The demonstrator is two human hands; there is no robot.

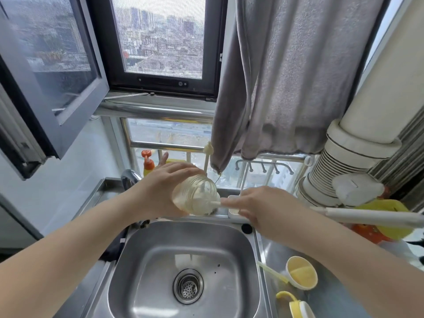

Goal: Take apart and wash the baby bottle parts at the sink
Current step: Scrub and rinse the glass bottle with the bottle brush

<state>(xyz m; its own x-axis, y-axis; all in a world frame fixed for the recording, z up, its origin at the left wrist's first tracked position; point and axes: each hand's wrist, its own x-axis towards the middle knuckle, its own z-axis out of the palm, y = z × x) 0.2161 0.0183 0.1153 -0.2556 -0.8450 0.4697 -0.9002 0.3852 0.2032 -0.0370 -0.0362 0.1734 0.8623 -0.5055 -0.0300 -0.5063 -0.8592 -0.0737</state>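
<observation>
The sink basin [183, 260] is lying open below, while the hanging towel [286, 88] and tap [129, 177] are crowding the space behind

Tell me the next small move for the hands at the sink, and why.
Probably work the brush deeper and twist it. The left hand grips the bottle on its side above the sink; the right hand holds the brush handle, its head just inside the mouth.

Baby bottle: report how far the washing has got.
Done: the bottle is apart; a yellow cap and a handled collar lie on the counter right of the sink. In hand: the left hand holds the bottle body while the right hand works a brush handle inside. Left: the counter parts, apparently unwashed.
</observation>
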